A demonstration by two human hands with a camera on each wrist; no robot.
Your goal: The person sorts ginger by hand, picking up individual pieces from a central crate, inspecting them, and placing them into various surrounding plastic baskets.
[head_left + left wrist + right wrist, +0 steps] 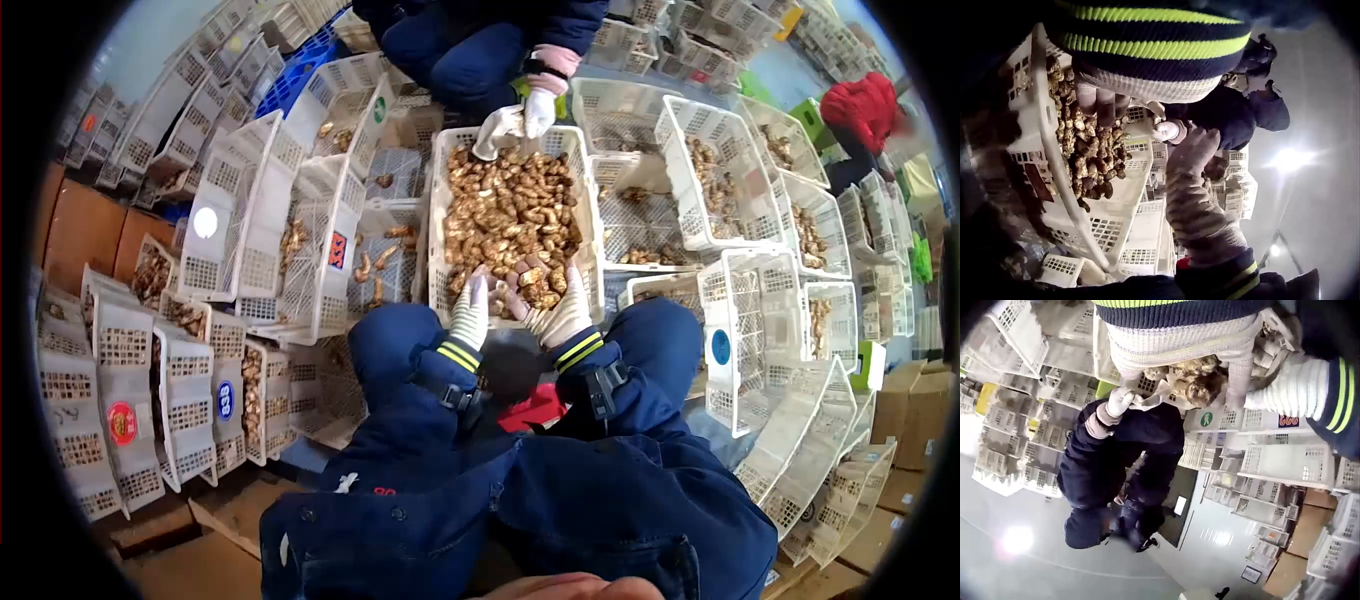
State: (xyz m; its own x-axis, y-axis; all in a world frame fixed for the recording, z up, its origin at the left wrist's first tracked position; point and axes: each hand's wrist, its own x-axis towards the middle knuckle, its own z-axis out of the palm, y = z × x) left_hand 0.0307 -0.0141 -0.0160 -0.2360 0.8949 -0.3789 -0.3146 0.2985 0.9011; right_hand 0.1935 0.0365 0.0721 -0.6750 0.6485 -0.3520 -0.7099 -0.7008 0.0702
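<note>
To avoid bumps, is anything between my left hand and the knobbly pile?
Nothing visible stands between your left hand and the pile; the fingers reach over its near edge. The other person's hands are at the far end of the crate.

Opposite person [465,60] cut off atop head view, red-clad figure [862,112]'s head blurred, red label [122,423] illegible

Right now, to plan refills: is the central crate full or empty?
Largely full: knobby brown pieces lie heaped across nearly the whole crate.

The navy cuffs [461,357] are yellow-striped, the basket [591,200] white, the pieces [512,210] mottled brown.
</note>
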